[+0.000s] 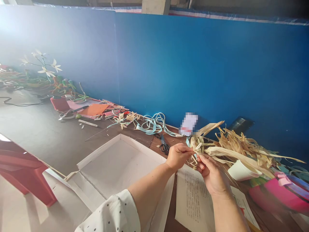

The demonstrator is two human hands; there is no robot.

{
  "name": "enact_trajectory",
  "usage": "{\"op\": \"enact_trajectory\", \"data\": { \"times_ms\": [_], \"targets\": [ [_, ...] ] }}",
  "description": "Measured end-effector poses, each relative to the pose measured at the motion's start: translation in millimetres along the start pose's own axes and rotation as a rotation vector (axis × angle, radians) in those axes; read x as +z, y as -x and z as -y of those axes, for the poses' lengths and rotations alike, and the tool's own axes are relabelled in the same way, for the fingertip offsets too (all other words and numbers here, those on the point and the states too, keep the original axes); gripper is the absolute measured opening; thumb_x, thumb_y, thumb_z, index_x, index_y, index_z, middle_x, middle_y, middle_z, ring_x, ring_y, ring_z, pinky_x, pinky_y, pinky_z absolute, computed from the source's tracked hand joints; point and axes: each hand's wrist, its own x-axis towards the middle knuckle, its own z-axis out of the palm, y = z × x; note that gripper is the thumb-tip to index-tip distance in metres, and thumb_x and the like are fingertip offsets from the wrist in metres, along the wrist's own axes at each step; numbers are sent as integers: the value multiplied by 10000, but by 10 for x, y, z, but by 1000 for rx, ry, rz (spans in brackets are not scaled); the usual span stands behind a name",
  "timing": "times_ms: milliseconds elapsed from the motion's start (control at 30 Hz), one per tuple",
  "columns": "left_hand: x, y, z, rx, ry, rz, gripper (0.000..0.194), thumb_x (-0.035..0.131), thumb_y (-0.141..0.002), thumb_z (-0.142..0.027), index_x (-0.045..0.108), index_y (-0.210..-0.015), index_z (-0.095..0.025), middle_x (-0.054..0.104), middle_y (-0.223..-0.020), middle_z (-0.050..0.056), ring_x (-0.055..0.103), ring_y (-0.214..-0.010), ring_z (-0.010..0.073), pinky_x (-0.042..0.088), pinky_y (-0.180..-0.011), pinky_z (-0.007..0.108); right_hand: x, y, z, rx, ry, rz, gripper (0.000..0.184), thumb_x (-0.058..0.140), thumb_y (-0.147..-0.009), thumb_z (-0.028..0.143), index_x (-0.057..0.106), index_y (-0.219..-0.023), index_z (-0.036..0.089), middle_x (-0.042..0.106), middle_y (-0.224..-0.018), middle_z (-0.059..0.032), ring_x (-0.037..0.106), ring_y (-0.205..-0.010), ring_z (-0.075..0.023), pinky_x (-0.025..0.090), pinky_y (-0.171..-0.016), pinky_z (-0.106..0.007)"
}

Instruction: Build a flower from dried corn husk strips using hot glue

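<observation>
My left hand (pixel 178 156) and my right hand (pixel 212 172) meet over the table at the right of centre, fingertips pinched close together. Between them is a piece of dried corn husk (pixel 198 145), pale and folded, with strips hanging below the fingers. More dried corn husks (pixel 241 146) lie in a heap just beyond my right hand, against the blue partition. Black scissors (pixel 164 145) rest to the left of my left hand. A printed sheet of paper (pixel 189 196) lies under my hands.
An open white cardboard box (pixel 125 151) lies left of my arms. A white cup (pixel 242 170) and a pink bag (pixel 265 195) stand at right. Light blue cord (pixel 154 124), husk flowers (pixel 120 120) and orange paper (pixel 95 109) line the back; a red stool (pixel 21 167) stands left.
</observation>
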Motion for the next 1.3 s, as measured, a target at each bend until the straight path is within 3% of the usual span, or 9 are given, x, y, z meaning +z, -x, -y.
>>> {"op": "enact_trajectory", "data": {
  "times_ms": [600,867,967,1067,1133,1200,1300],
  "targets": [
    [11,-2,-26,-23,84,27,251,709,-693,-393,727,-756,-151,622,-687,37,564,-670,119,454,-639,237,12,0,-16,78,-91,-24,166,779,-623,296,680,-719,203,541,-715,13,368,-548,-68,317,-453,-212],
    [7,4,-35,-23,39,-3,186,702,-706,-333,726,-752,-155,633,-697,35,573,-671,115,465,-637,226,29,-13,-19,93,-86,-21,239,764,-641,346,676,-809,201,533,-751,18,363,-549,-63,309,-457,-200],
    [1,2,-42,-16,-51,-51,151,696,-712,-308,728,-758,-168,638,-702,33,585,-682,121,480,-650,231,43,-2,-9,-47,59,-134,322,711,-695,425,667,-944,226,517,-713,26,371,-544,-77,305,-467,-208],
    [-3,1,-39,1,-143,-53,128,677,-731,-289,734,-783,-186,637,-697,21,585,-672,115,480,-643,222,84,61,26,-355,346,-294,371,698,-710,435,655,-1014,225,536,-702,21,435,-589,-103,366,-544,-233],
    [-4,3,-30,32,-208,-55,116,671,-739,-275,737,-793,-197,637,-692,14,581,-672,112,475,-646,216,119,115,56,-502,476,-332,343,695,-712,439,667,-970,215,593,-760,-7,503,-661,-135,407,-622,-264],
    [-6,6,-20,79,-274,-73,102,670,-741,-259,738,-795,-204,641,-690,12,577,-682,115,471,-656,218,140,155,79,-548,545,-322,296,662,-731,472,683,-857,205,630,-776,-37,548,-715,-173,423,-672,-297],
    [-11,10,-15,172,-365,-103,99,652,-762,-245,736,-800,-211,652,-701,18,574,-708,125,469,-687,235,131,162,83,-447,650,-266,380,578,-765,557,682,-661,206,599,-626,-51,539,-637,-192,408,-629,-330]
  ]
}}
